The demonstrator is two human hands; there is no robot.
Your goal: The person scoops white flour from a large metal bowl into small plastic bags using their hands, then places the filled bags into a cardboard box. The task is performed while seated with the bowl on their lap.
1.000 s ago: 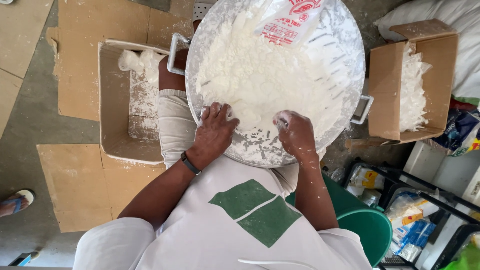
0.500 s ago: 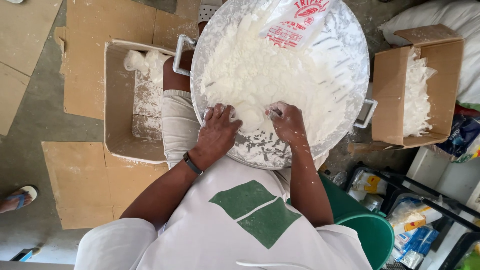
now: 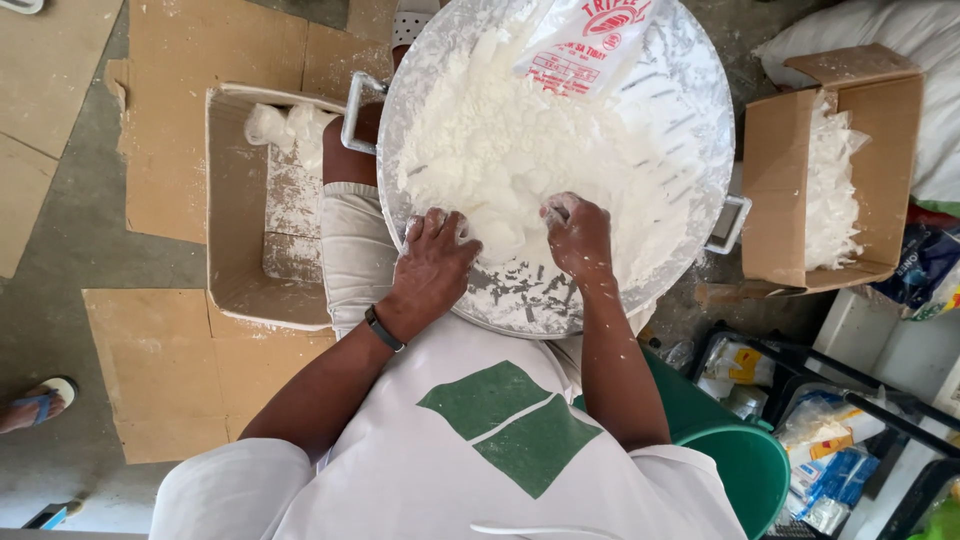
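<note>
Cardboard-covered floor; round metal basin of lumpy white dough, no long axis; left hand spread flat, right hand clutching dough.

There was one wide round metal basin heaped with one mass of white dough. Two open brown cardboard boxes flanked the basin. Two bare hands worked inside it. One green plastic bucket stood below the basin.

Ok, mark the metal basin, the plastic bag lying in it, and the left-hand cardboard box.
metal basin (image 3: 700, 130): head view, bare right inner wall.
plastic bag (image 3: 585, 45): head view, middle of its printed face.
left-hand cardboard box (image 3: 232, 215): head view, left inner wall.
</note>
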